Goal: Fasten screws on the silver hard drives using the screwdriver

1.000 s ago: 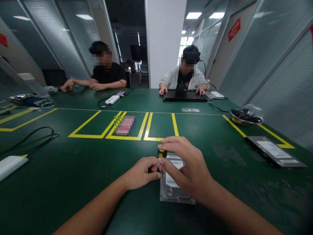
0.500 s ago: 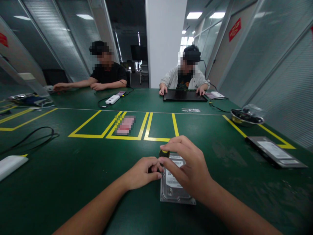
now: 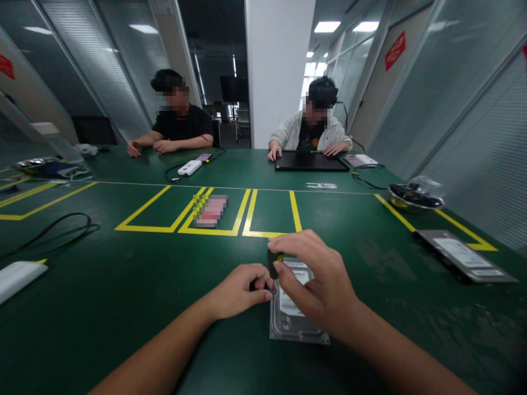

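Across the scene, from the near edge to the far side, stretches a dark green table [image 3: 164,285], marked with yellow tape [image 3: 144,229] in open-ended outlines. Beyond its far side rises a white pillar [image 3: 280,77]. Two people sit at that far side: a person in black [image 3: 187,126] on the left, forearms on the tabletop, and a person in a pale jacket [image 3: 288,130] on the right, both hands at a flat black panel [image 3: 312,161] lying before them. At the right, toward the far side, a shiny bowl [image 3: 405,205] holds dark items and clear plastic.

Near the middle, the left hand [image 3: 241,291] lies at the left edge of a hard drive, thumb extended and fingers curled; its fingertips are partly hidden, so I cannot tell whether they grip anything. The right hand [image 3: 325,274] arches over the drive from the right, its thumb and fingers closed around a small upright handle.

That hard drive [image 3: 296,329] rests flat on the near part of the table, label up, partly covered by the right hand. A second drive [image 3: 461,255], also label up, lies well apart at the right, near the tape there. A white device [image 3: 18,280] sits at the near left edge, and a blurred pinkish rectangle [image 3: 212,211] lies within a middle outline. Smallest is the black-and-yellow handle [image 3: 275,263], standing at the drive's far left corner; its lower end is hidden.
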The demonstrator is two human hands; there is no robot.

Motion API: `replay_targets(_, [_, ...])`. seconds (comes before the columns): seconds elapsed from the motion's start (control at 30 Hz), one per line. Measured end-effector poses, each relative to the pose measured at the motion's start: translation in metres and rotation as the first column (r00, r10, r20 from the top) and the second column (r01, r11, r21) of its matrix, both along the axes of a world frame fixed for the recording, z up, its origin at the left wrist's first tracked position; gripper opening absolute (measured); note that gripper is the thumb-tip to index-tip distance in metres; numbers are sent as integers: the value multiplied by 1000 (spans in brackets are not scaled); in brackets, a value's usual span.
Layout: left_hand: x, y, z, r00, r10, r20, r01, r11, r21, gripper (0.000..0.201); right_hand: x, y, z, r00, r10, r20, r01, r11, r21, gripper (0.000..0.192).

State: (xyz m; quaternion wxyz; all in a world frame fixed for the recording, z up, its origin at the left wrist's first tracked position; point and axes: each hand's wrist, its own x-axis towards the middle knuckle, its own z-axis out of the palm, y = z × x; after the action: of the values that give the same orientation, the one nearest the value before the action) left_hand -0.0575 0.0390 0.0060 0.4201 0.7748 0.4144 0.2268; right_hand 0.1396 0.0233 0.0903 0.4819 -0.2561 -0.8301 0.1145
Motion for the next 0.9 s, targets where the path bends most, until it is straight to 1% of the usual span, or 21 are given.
replay_targets(0.07, [0, 0, 1, 1000, -5, -9, 5, 1000, 4, 10, 0, 0, -1, 1000, -6, 3, 6, 1000, -10, 29])
replay_targets(0.17, [-1, 0, 2, 1000, -11, -21, 11, 1000, -11, 11, -1, 0, -2, 999, -45, -12, 44, 998, -44, 24])
replay_targets(0.23, [-1, 0, 3, 1000, -7, -24, 6, 1000, -11, 12, -1, -1, -2, 999, -45, -21, 45, 998, -41, 21])
replay_targets(0.37, [0, 0, 3, 1000, -9, -19, 9, 1000, 9, 11, -2, -1, -2, 1000, -2, -10, 2, 1000, -12, 30])
replay_targets(0.4, [0, 0, 4, 1000, -11, -14, 11, 1000, 7, 11, -2, -1, -2, 1000, -4, -10, 4, 1000, -14, 30])
replay_targets(0.53, [0, 0, 3, 1000, -15, -15, 15, 1000, -13, 9, -2, -1, -3, 997, -60, -39, 59, 998, -34, 22])
replay_targets(0.6, [0, 0, 1, 1000, -13, -14, 13, 1000, 1, 9, -2, 0, -3, 998, -49, -41, 48, 999, -22, 21])
replay_targets(0.67, [-1, 0, 1, 1000, -11, -12, 11, 1000, 17, 9, -1, -1, -3, 999, -13, -29, 13, 1000, 1, 25])
replay_targets(0.7, [-1, 0, 0, 1000, -13, -10, 13, 1000, 18, 9, -1, -1, -3, 1000, -14, -26, 14, 1000, 5, 26])
replay_targets(0.83, [-1, 0, -1, 1000, -2, -8, 2, 1000, -9, 11, -2, 0, -4, 993, -113, -32, 112, 994, -17, 20])
replay_targets(0.9, [-1, 0, -1, 1000, 0, -14, 0, 1000, -12, 12, -2, 0, -3, 994, -107, -32, 107, 994, -11, 18])
